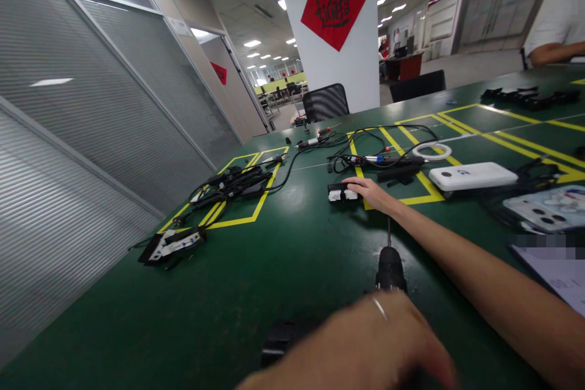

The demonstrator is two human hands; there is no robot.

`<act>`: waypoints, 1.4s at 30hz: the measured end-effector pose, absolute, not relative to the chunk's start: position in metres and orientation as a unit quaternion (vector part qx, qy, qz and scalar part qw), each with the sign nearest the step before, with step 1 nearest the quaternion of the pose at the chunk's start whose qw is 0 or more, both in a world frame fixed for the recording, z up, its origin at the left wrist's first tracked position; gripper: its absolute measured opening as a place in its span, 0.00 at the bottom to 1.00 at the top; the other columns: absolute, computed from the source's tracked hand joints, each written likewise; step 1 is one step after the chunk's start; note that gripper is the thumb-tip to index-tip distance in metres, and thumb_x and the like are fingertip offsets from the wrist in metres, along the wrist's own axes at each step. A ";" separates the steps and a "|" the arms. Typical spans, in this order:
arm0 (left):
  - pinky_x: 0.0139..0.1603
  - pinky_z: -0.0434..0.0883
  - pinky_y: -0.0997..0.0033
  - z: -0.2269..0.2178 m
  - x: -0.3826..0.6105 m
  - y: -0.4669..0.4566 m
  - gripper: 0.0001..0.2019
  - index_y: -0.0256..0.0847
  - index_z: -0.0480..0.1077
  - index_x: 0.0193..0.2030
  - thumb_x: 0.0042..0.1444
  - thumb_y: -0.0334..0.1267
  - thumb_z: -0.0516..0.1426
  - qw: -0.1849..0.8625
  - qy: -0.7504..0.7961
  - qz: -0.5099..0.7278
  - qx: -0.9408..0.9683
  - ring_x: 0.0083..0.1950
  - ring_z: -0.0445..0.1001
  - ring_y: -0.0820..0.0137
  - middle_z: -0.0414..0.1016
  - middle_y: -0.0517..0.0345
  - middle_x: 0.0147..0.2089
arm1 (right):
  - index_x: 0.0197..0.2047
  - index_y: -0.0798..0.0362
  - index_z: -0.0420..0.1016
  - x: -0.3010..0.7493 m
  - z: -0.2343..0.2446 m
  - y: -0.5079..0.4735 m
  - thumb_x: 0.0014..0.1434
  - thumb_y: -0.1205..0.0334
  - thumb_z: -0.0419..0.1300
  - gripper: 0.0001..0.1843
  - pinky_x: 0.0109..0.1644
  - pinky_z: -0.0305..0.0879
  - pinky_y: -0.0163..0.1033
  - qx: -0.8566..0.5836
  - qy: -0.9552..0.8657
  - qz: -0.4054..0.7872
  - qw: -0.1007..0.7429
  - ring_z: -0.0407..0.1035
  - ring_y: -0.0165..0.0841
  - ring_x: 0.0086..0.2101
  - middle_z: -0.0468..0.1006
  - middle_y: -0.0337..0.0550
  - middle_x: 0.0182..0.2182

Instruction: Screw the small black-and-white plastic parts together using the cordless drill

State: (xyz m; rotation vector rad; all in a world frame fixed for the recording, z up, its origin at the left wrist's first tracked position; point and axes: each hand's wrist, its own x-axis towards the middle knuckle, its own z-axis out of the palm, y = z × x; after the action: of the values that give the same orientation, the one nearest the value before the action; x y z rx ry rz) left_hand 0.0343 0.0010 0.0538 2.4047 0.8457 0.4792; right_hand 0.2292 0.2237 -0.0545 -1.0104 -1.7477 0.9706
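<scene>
My left hand [375,341], blurred and close to the camera, is closed over the body of a cordless drill [390,268]; its fingertips are hidden. The drill's thin bit [389,231] points away from me, towards my right forearm. To the left of this hand a black block [283,341] shows, perhaps the drill's battery end. My right arm reaches in from the right, and my right hand [368,190] grips the right end of a small black part with white pieces [342,194] on the green table.
Tangled black cables [237,183] lie within yellow tape at left, near a black-and-white bracket [173,244]. Beyond my right hand are more cables, a pen-like tool [370,159] and a white ring [432,151]. A white power bank [473,177] and a phone [548,207] lie at right.
</scene>
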 end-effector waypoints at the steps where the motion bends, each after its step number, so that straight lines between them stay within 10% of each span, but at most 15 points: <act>1: 0.45 0.70 0.63 0.055 0.035 0.017 0.10 0.50 0.67 0.45 0.59 0.41 0.50 0.237 0.332 0.192 0.893 0.46 0.69 0.66 0.68 0.53 0.49 | 0.47 0.53 0.73 0.229 -0.054 0.224 0.55 0.57 0.53 0.18 0.50 0.58 0.41 -0.406 -0.696 0.396 0.440 0.67 0.37 0.42 0.75 0.44 0.43; 5: 0.50 0.66 0.54 0.036 0.037 0.108 0.08 0.43 0.66 0.43 0.58 0.36 0.51 0.079 0.401 0.245 0.879 0.47 0.67 0.62 0.67 0.53 0.45 | 0.47 0.54 0.74 0.230 -0.051 0.222 0.56 0.56 0.53 0.19 0.51 0.57 0.42 -0.405 -0.679 0.408 0.456 0.67 0.37 0.43 0.75 0.44 0.43; 11: 0.56 0.63 0.53 -0.023 0.041 0.184 0.32 0.41 0.57 0.57 0.45 0.37 0.63 -0.015 0.383 0.252 0.889 0.55 0.62 0.57 0.63 0.47 0.54 | 0.46 0.56 0.74 0.229 -0.047 0.218 0.57 0.57 0.51 0.18 0.52 0.56 0.41 -0.394 -0.673 0.414 0.469 0.66 0.37 0.45 0.75 0.45 0.43; 26: 0.52 0.67 0.61 -0.038 0.043 0.185 0.19 0.37 0.60 0.55 0.56 0.36 0.53 -0.078 0.371 0.340 0.861 0.51 0.66 0.62 0.67 0.46 0.49 | 0.41 0.56 0.76 0.225 -0.039 0.220 0.57 0.52 0.52 0.19 0.52 0.58 0.41 -0.418 -0.646 0.350 0.534 0.67 0.37 0.43 0.76 0.46 0.40; 30: 0.54 0.66 0.60 -0.033 0.041 0.182 0.20 0.39 0.58 0.56 0.56 0.35 0.52 -0.076 0.372 0.388 0.840 0.52 0.65 0.63 0.66 0.46 0.50 | 0.40 0.56 0.73 0.211 -0.009 0.214 0.58 0.47 0.49 0.22 0.44 0.62 0.38 -0.418 -0.593 0.306 0.617 0.68 0.33 0.37 0.75 0.46 0.37; 36: 0.57 0.62 0.56 -0.024 0.050 0.174 0.19 0.42 0.59 0.56 0.56 0.33 0.52 -0.067 0.362 0.399 0.840 0.59 0.59 0.61 0.62 0.46 0.55 | 0.43 0.55 0.69 0.173 0.007 0.199 0.56 0.38 0.46 0.29 0.24 0.59 0.32 -0.363 -0.562 0.558 0.491 0.62 0.26 0.21 0.71 0.40 0.24; 42: 0.62 0.55 0.52 -0.024 0.047 0.183 0.33 0.40 0.51 0.61 0.50 0.40 0.59 -0.021 0.388 0.375 0.842 0.64 0.50 0.57 0.51 0.42 0.63 | 0.36 0.58 0.71 0.200 -0.002 0.209 0.57 0.39 0.43 0.30 0.22 0.49 0.33 -0.438 -0.569 0.438 0.541 0.49 0.25 0.16 0.57 0.32 0.13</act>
State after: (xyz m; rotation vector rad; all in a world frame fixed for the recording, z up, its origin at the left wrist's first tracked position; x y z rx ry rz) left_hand 0.0467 0.1829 -0.0242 2.6812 1.2345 1.1929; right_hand 0.2002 0.2095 -0.0020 -1.0399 -1.3527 1.0395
